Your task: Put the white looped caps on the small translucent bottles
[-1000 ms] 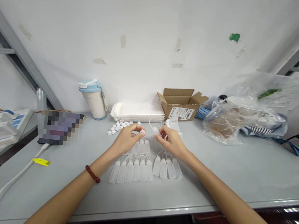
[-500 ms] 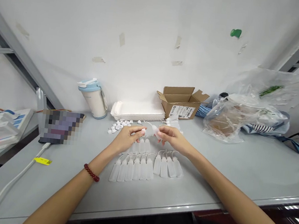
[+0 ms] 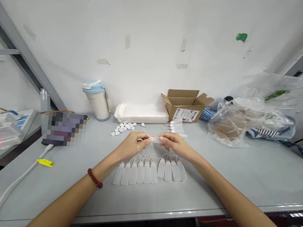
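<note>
Between my hands is a small translucent squeeze bottle (image 3: 156, 140), lying about level over the table. My right hand (image 3: 174, 142) is closed around its body. At the bottle's neck, my left hand (image 3: 136, 143) pinches a small white cap (image 3: 150, 139), mostly covered by the fingertips. A thin pale spout sticks up past the left fingers. Below my hands, similar bottles with bent thin spouts lie side by side in a left group (image 3: 136, 172) and a right group (image 3: 172, 171). More bottles (image 3: 148, 150) lie behind, partly hidden by my hands.
Loose white caps (image 3: 123, 127) are heaped beyond my left hand. Behind stand a stack of white trays (image 3: 143, 114), an open cardboard box (image 3: 186, 108) and a tumbler (image 3: 97, 102). A small clear bag (image 3: 178, 127) lies before the box; a phone (image 3: 63, 129) leans at left.
My hands have come together, bringing the cap in my left hand against the neck of the bottle in my right. The bottle has turned more level. The whole view has shifted slightly.
</note>
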Available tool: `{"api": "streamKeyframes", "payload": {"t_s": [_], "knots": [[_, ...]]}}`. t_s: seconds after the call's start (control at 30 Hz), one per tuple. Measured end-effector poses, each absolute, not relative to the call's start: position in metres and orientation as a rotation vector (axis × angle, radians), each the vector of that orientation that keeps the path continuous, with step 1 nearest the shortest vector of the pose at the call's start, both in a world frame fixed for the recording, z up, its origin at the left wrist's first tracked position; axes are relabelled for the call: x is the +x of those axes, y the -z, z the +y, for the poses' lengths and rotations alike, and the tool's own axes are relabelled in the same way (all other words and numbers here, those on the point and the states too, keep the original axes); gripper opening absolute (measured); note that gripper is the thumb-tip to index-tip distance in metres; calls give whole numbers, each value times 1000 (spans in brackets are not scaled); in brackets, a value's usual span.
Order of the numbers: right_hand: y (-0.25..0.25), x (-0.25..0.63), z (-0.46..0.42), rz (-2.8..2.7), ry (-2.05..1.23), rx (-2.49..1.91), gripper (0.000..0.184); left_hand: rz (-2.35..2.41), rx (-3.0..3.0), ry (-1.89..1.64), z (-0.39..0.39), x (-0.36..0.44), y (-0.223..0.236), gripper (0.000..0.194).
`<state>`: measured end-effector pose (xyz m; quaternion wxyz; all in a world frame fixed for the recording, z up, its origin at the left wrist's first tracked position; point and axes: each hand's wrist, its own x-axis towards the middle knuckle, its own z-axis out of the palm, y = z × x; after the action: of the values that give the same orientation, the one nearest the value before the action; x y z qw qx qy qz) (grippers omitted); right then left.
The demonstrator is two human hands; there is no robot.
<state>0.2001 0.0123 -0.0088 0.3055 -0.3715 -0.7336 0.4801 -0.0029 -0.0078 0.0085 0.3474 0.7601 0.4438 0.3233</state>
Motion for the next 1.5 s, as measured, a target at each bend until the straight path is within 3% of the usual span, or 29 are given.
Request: {"api": "streamKeyframes", "payload": {"t_s": [0.3, 0.5, 0.8, 1.03, 1.33, 1.5], "knots": [[8, 196, 7, -1766, -1424, -1012, 45, 1146, 2234, -891, -11, 1, 3, 24], [7, 195, 8, -1561, -1606, -1048, 40, 1157, 2152, -927, -15, 5, 3, 25], [7, 195, 3, -1542, -1590, -1006, 38, 1192, 1894, -801, -16, 5, -6, 32], [6, 195, 4, -1460, -1668, -1043, 39, 1151, 1931, -975, -19, 7, -3, 18], [5, 194, 2, -1534, -1574, -1054, 40, 1057, 1693, -813, -20, 8, -8, 33], [5, 194, 1, -1613, -1524, -976, 51, 1058, 1658, -851, -20, 7, -8, 33]]}}
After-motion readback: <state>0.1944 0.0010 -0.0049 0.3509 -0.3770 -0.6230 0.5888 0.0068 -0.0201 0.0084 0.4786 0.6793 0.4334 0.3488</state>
